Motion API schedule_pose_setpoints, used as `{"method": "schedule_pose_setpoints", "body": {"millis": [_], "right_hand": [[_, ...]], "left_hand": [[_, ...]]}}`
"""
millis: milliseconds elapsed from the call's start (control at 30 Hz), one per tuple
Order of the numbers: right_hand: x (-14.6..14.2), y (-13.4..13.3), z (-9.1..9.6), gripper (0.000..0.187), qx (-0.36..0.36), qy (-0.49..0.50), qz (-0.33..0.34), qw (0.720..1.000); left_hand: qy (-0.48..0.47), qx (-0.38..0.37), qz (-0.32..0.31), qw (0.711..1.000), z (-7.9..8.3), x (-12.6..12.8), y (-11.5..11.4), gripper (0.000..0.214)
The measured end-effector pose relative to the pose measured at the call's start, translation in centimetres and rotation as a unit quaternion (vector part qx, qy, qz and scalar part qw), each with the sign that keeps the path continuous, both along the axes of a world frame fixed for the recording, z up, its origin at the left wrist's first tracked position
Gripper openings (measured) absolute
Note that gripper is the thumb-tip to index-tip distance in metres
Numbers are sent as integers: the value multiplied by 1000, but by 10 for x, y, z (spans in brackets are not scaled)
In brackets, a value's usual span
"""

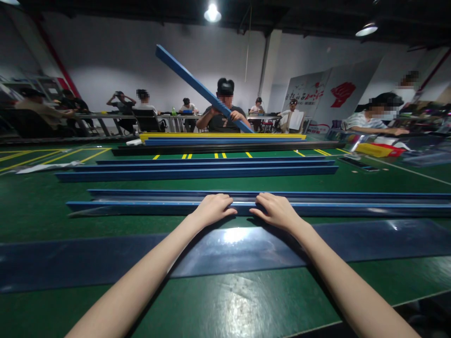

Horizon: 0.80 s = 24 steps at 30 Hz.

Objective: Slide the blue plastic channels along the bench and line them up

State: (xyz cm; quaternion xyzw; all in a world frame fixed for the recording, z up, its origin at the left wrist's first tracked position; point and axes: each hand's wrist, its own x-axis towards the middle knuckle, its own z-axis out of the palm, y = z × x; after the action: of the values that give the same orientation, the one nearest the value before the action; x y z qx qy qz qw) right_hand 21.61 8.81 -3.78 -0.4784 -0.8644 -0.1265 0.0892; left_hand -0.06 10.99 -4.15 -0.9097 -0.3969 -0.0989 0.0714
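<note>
A long blue channel strip (352,210) with raised edges lies crosswise in front of me. My left hand (214,206) is closed over its near edge, fingers on top and thumb on the front side. A short way to the right, my right hand (275,209) grips the same edge in a like manner. The fingertips of both hands are partly hidden behind the edge. Along the strip's near wall at the left end shows a thin transparent film (93,211). Beneath my forearms a wide, shiny transparent plastic strip (70,263) lies flat.
More blue strips (197,173) lie farther back on the green table (31,202), then a black strip (229,149) and a yellow strip (221,135). Opposite, a person (225,122) holds a blue strip (190,77) slantwise. A phone-like dark object (359,164) rests at right.
</note>
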Motion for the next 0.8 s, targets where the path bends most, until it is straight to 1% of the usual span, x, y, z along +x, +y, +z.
{"method": "schedule_pose_setpoints", "body": {"millis": [67, 167, 400, 567, 800], "right_hand": [[-4, 1, -3, 32, 14, 2, 16, 1000], [-5, 2, -5, 28, 24, 9, 17, 1000], [-5, 2, 2, 24, 26, -14, 12, 999], [-2, 1, 8, 23, 10, -22, -9, 1000], [19, 0, 14, 23, -21, -35, -56, 998]], "left_hand": [[3, 2, 1, 1000, 0, 0, 0, 28], [6, 7, -1, 1000, 0, 0, 0, 28], [4, 6, -3, 1000, 0, -1, 1, 28], [8, 17, -9, 1000, 2, 2, 0, 28], [20, 26, -8, 999, 3, 1, -1, 28]]}}
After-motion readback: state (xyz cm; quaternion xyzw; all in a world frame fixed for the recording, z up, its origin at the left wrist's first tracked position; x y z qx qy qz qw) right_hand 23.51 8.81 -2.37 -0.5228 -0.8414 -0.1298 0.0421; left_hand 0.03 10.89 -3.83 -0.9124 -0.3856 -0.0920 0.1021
